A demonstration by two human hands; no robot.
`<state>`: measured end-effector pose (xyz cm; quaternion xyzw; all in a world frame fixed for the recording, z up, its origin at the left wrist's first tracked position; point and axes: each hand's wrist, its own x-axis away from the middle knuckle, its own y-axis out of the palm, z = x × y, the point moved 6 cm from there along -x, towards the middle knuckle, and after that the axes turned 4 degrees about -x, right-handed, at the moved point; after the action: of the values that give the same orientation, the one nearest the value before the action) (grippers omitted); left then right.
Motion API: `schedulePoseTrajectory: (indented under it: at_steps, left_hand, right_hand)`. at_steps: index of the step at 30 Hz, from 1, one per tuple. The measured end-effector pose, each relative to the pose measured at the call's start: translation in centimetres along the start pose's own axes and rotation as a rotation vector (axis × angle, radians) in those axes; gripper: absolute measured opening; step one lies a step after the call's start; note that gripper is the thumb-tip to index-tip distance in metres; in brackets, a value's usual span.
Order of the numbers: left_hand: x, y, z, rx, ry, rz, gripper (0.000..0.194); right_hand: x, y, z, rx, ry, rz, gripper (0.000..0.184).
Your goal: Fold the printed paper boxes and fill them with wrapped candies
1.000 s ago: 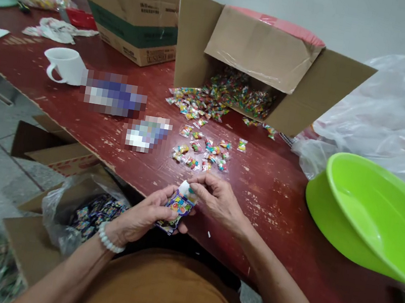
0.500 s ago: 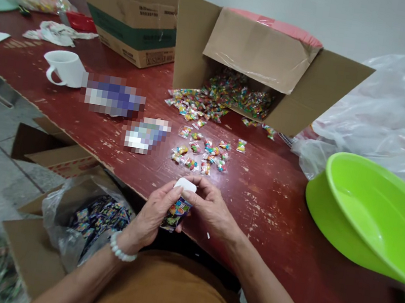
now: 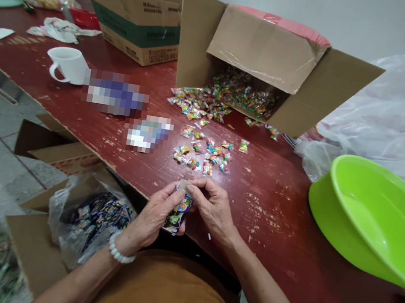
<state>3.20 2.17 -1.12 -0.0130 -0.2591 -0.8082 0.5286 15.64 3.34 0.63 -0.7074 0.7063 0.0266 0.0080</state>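
My left hand [image 3: 156, 213] grips a small dark printed box [image 3: 177, 214] at the near edge of the red table [image 3: 279, 199]. My right hand [image 3: 211, 205] pinches the top flap of that same box, fingers pressed together. Just beyond my hands lies a small cluster of colourful candy packets [image 3: 204, 153]. Further back, a cardboard box on its side [image 3: 263, 58] spills many more of the same packets [image 3: 214, 102].
A lime green basin [image 3: 368, 219] sits at the right, with clear plastic sheeting behind it. A white mug [image 3: 66, 64] and another carton [image 3: 141, 3] stand at the left. Below the table, a bag-lined carton [image 3: 96, 216] holds several dark printed boxes.
The white flap at the top of the small box has been folded down under my fingers. Both hands stayed close together at the table edge.
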Motion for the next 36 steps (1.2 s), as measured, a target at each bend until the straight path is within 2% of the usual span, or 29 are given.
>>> schedulePoseTrajectory:
  at_steps: [3, 5, 8, 9, 11, 13, 16, 19, 23, 26, 29, 31, 33, 36]
  left_hand:
    - [0.1, -0.1, -0.2, 0.140, -0.092, -0.003, 0.048]
    - [0.2, -0.3, -0.2, 0.214, -0.143, 0.022, 0.044]
    - [0.1, -0.5, 0.0, 0.246, -0.113, 0.054, 0.038]
    - [0.1, -0.5, 0.2, 0.237, -0.087, 0.056, 0.039]
    - [0.0, -0.6, 0.4, 0.203, -0.031, 0.063, 0.039]
    - [0.1, -0.7, 0.5, 0.184, 0.001, 0.074, 0.037]
    - [0.3, -0.5, 0.1, 0.215, -0.098, 0.018, 0.038]
    - [0.6, 0.0, 0.0, 0.203, -0.163, -0.042, 0.048]
    - [0.6, -0.3, 1.0, 0.144, -0.046, 0.057, 0.053]
    - [0.4, -0.5, 0.6, 0.212, -0.108, 0.067, 0.057]
    - [0.4, -0.4, 0.2, 0.296, -0.186, 0.003, 0.061]
    - [0.4, -0.5, 0.2, 0.309, -0.188, 0.006, 0.060]
    - [0.3, -0.7, 0.2, 0.282, -0.157, 0.057, 0.056]
    - [0.2, -1.1, 0.4, 0.190, -0.080, 0.131, 0.055]
  right_hand:
    - [0.2, 0.8, 0.6, -0.171, 0.129, -0.021, 0.028]
    - [0.2, 1.1, 0.7, -0.270, 0.146, -0.001, 0.031]
    - [0.3, 1.7, 0.9, -0.388, 0.177, 0.003, 0.043]
    - [0.3, 2.0, 1.0, -0.398, 0.195, -0.017, 0.042]
    - [0.5, 2.2, 0.8, -0.346, 0.174, -0.039, 0.030]
    - [0.5, 1.8, -0.1, -0.217, 0.033, -0.013, 0.019]
    - [0.6, 1.0, -2.0, 0.019, -0.215, 0.021, 0.012]
    - [0.5, 1.0, -3.0, 0.105, -0.314, -0.046, 0.012]
    - [0.0, 1.4, -3.0, 0.047, -0.296, -0.109, 0.011]
    - [-0.1, 1.8, -2.7, 0.036, -0.266, -0.143, 0.011]
    - [0.5, 2.2, -3.2, 0.133, -0.371, -0.195, 0.010]
    - [0.7, 2.0, -3.2, 0.175, -0.394, -0.177, 0.013]
    - [0.7, 1.6, -2.6, 0.182, -0.330, -0.119, 0.016]
    - [0.2, 1.2, -1.2, 0.160, -0.154, -0.069, 0.010]
